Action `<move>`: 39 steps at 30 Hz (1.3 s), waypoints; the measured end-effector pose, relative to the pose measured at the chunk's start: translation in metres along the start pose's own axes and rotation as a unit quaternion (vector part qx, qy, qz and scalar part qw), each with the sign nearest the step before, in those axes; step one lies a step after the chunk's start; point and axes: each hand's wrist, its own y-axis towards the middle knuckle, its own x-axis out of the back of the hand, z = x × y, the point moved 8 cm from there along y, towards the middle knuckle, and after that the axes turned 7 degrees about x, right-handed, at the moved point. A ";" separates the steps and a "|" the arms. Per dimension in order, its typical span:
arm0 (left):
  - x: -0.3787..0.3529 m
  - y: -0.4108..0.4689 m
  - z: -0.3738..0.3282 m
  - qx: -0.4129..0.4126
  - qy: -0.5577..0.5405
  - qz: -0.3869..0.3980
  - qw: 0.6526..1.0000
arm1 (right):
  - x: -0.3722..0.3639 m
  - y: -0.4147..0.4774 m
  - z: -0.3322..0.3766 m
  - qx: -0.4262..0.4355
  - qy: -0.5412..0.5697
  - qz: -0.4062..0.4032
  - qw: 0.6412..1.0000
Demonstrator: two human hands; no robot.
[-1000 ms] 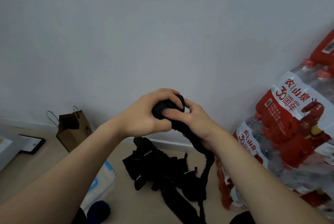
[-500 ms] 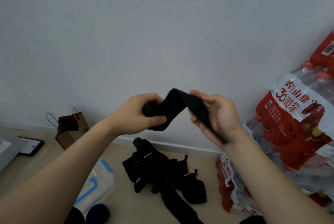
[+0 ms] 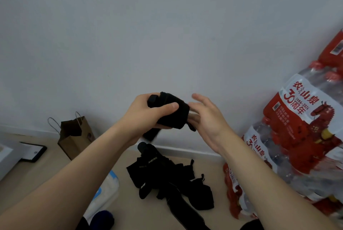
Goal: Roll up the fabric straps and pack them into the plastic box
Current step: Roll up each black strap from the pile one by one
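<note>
My left hand (image 3: 146,112) grips a rolled black fabric strap (image 3: 174,116) in the air in front of the wall, thumb across its front. My right hand (image 3: 207,116) is just right of the roll with fingers spread and blurred; its fingertips seem to touch the roll's right end. A heap of loose black straps (image 3: 167,176) lies on the floor below my hands. The clear plastic box (image 3: 104,192) with blue clips lies on the floor at the lower left, partly hidden by my left forearm.
Shrink-wrapped packs of water bottles (image 3: 300,137) with red labels are stacked at the right. A brown paper bag (image 3: 74,137) stands by the wall at the left, a dark flat item (image 3: 34,152) beside it. A dark blue object (image 3: 102,218) lies near the box.
The strap stretched between both hands is now wound into a roll in my left hand. My right hand has let go of the strap's tail and opened beside the roll.
</note>
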 end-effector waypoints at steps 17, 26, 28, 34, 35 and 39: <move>0.021 0.006 0.012 0.022 -0.124 -0.162 0.979 | -0.052 -0.018 -0.001 0.157 -0.286 0.166 0.931; 0.006 -0.010 -0.006 -0.033 0.149 -0.127 0.980 | -0.029 -0.017 0.034 0.221 -0.382 -0.014 0.897; 0.007 -0.011 -0.011 -0.045 0.166 -0.146 0.974 | -0.032 -0.017 0.034 0.232 -0.376 -0.008 0.897; 0.018 -0.009 -0.012 -0.043 0.057 -0.100 0.992 | -0.020 -0.009 0.040 0.286 -0.332 0.025 0.899; 0.021 -0.009 -0.012 -0.034 0.058 -0.103 0.992 | -0.013 -0.007 0.040 0.285 -0.333 0.021 0.898; 0.035 -0.009 -0.013 0.000 0.018 -0.125 0.992 | 0.006 -0.004 0.049 0.290 -0.378 -0.020 0.879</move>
